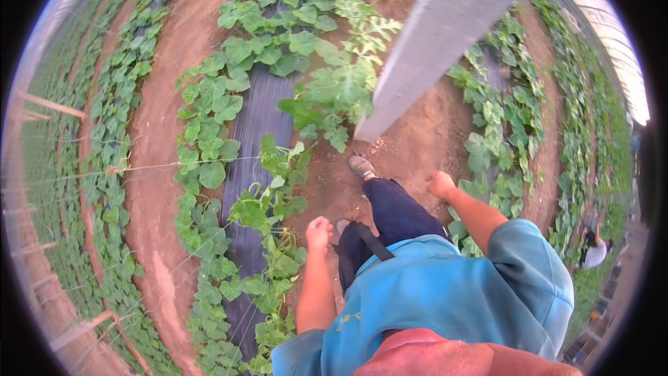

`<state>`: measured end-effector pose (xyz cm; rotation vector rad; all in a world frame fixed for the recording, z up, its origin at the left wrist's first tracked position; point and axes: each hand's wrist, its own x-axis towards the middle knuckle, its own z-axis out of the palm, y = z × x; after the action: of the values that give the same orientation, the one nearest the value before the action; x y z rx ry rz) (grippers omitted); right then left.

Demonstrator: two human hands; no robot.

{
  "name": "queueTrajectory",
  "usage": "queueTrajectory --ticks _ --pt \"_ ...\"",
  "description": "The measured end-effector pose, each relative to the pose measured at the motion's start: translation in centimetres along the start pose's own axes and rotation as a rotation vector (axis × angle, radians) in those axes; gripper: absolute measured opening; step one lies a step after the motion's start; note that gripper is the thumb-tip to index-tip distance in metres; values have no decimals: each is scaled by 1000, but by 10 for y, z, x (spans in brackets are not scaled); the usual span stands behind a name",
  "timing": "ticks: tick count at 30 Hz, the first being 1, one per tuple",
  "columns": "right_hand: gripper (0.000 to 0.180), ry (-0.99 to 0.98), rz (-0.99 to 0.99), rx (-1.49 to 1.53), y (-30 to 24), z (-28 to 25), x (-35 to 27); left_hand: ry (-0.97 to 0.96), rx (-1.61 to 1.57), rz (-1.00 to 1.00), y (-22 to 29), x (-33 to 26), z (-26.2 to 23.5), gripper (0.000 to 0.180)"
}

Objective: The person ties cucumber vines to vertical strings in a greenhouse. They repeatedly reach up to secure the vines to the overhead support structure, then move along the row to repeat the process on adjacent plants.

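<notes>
Left of the foot of the post (pixel 445 49), the left hand (pixel 319 233) hangs near leafy vines (pixel 282 264); right of it, the right hand (pixel 440 184) is near other plants (pixel 480 150). Either grip's closure I cannot tell.

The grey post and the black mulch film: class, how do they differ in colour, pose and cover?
The grey post is pale; the black mulch film is dark. The post rises from the soil; the film lies along it. Leaves partly cover the film; the post is mostly bare. Both are long.
</notes>
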<state>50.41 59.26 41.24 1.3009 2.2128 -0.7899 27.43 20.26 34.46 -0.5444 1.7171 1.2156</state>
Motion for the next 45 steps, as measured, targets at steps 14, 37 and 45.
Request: queueTrajectory --ticks 14,37,45 --pt "26 -225 72 -486 287 115 -69 -126 780 134 -101 -25 -89 17" --pt "31 167 704 941 352 -151 75 -377 683 151 236 -49 539 43" --pt "10 16 834 1188 325 -180 140 -476 810 293 335 26 693 40"
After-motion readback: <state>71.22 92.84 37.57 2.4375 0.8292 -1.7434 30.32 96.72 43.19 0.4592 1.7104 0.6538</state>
